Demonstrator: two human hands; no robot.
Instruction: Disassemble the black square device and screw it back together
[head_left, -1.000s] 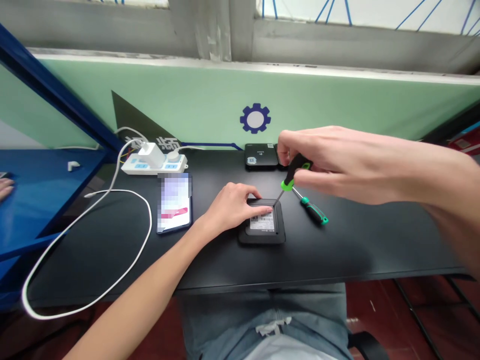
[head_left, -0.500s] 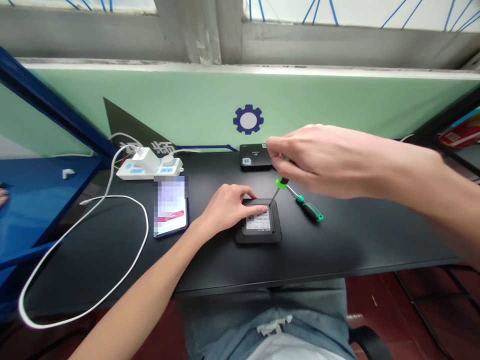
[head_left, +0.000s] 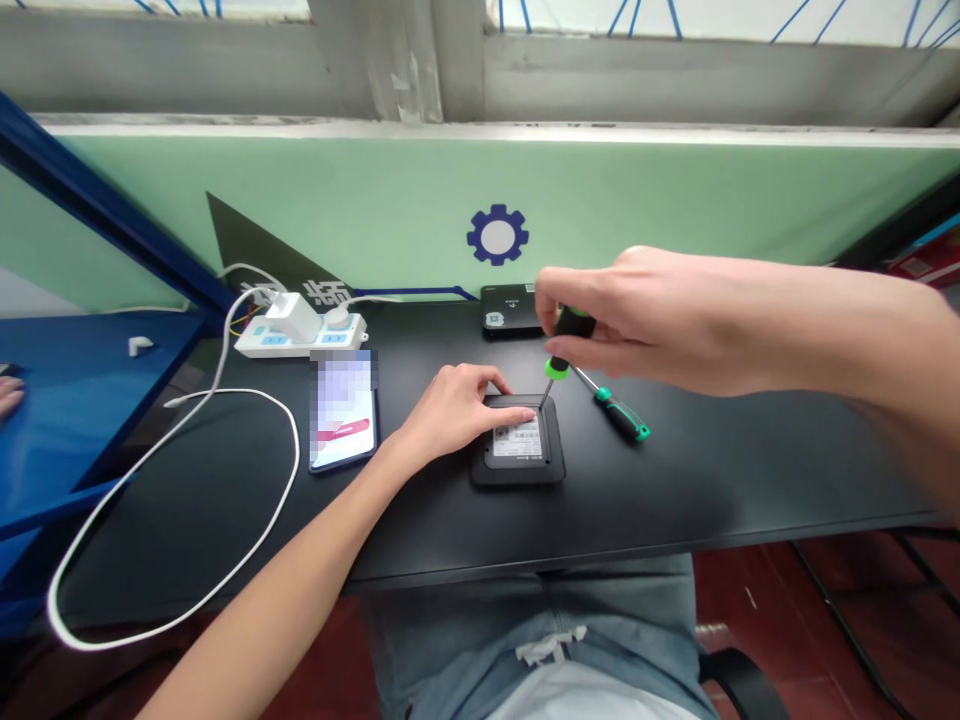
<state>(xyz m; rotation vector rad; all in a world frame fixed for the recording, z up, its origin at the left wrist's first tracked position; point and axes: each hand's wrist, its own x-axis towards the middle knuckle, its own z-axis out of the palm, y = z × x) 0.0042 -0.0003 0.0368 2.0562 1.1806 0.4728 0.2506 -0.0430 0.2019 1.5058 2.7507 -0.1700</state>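
Observation:
A small black box (head_left: 553, 462) with a white printed label lies flat on the black desk. My left hand (head_left: 461, 405) grips it from the left, thumb across its top by the label and fingers curled at the far edge. My right hand (head_left: 622, 310) is closed around the handle of a black and bright-green screwdriver (head_left: 557, 368). The screwdriver slants down, and its tip meets the box near the far right corner. To the right of the box rests a second screwdriver (head_left: 622, 415) with a green and black handle, its shaft partly behind my right hand.
A second black box (head_left: 510, 312) stands at the back by the green panel, partly covered by my right hand. On the left are a phone (head_left: 343, 415), a white power strip (head_left: 300, 335) with a plugged charger, and a looped white cable (head_left: 294, 440). Another person's hand (head_left: 9, 395) shows at the far left.
My right fingers have shifted around the screwdriver, so more of its handle shows and it stands slightly steeper. My left hand and the box keep their place.

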